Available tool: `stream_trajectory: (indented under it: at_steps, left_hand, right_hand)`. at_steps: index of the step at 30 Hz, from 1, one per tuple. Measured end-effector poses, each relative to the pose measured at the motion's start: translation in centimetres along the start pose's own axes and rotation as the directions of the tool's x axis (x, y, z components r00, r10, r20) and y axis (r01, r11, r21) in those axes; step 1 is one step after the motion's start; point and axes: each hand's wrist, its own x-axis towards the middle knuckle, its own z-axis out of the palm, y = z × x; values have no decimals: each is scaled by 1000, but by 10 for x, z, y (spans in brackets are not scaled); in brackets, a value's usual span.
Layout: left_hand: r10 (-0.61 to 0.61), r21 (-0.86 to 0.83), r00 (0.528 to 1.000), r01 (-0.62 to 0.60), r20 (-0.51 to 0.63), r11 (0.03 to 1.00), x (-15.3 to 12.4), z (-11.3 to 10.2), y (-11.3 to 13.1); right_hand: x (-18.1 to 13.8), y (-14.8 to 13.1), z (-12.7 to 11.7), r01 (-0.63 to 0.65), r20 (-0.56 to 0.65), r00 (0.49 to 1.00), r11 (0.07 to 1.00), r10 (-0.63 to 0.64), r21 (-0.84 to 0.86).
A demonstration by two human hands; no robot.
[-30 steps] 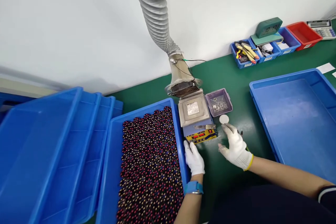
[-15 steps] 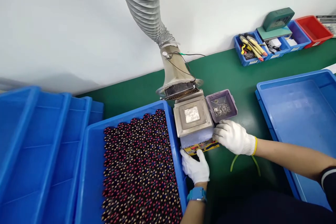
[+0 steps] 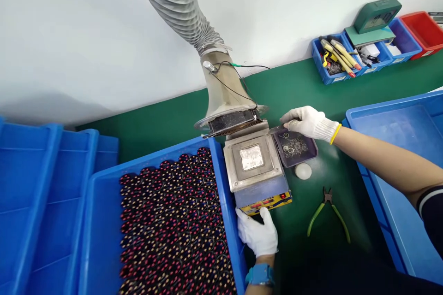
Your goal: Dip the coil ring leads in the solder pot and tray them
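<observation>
A solder pot (image 3: 254,184), a metal box with a square silvery surface on top and a yellow front panel, stands on the bench. My left hand (image 3: 258,233), in a white glove, rests at its lower front edge with thumb and fingers apart. The purple-grey tray (image 3: 299,159), holding small metal clippings, sits against the pot's right side. At its far rim is my gloved right hand (image 3: 306,122), fingers closed on the edge. A round white lid-like disc (image 3: 303,171) lies just in front of the tray. Green-handled cutters (image 3: 327,200) lie spread nearer to me.
A blue crate (image 3: 93,221) full of round black parts stands left, beside stacked blue crates (image 3: 34,193). Above the pot hangs a fume funnel (image 3: 226,85) on a grey hose (image 3: 173,4). Blue trays (image 3: 408,147) stand right; small bins (image 3: 325,71) and a green clock (image 3: 377,14) line the wall.
My right hand has moved from the pot's right front side back to the tray's far rim, uncovering the white disc and the cutters. My left hand stays at the pot's front. The view has shifted slightly.
</observation>
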Motion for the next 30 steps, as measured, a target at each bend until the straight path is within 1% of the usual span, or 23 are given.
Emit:
stream_trajectory:
  at_steps: [2,6,10,16,21,26,30]
  left_hand:
    - [4,7,1000,-4,-2,1000,0,1,-2]
    - [8,23,1000,-8,-8,1000,-1,3,-4]
    - [4,30,1000,-4,-14,1000,-2,4,-6]
    - [-5,23,1000,6,-10,1000,-3,4,-8]
    - [-2,28,1000,2,0,1000,-2,2,-3]
    - [-1,27,1000,1,5,1000,-2,0,0]
    - [1,20,1000,-1,9,1000,-3,0,2]
  right_hand:
    - [2,-9,2,13,8,1000,998,-13,-64]
    - [4,-39,8,35,-2,999,974,-36,-223]
    - [5,-61,9,54,4,998,951,-55,-304]
    - [8,-66,13,53,46,998,950,-40,-308]
    - [8,-73,16,10,11,1000,951,-7,-310]
    - [8,-79,18,20,33,999,946,-10,-323]
    - [4,-81,21,-8,-15,1000,947,3,-321]
